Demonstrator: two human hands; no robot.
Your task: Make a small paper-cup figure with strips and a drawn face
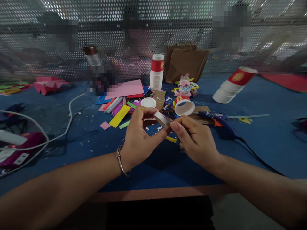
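Observation:
Between the thumb and fingers of my left hand [140,137] is a short white paper cup piece [161,119], held tilted above the table. My right hand [199,142] is closed in a pinch at the right edge of that piece; a thin dark tip shows by its fingertips, too small to name. Just beyond my hands a red and white paper cup [184,106] lies on its side, its opening towards me. Behind my left fingers sits a white round cup part [148,103], partly hidden.
A blue glue gun [223,126] lies right of my right hand, its cable running to the lower right. Stacked cups [157,75] stand at the back; another stack [233,85] leans at right. Coloured paper [120,115] and scraps lie left of centre. A purple power strip [24,150] is at left.

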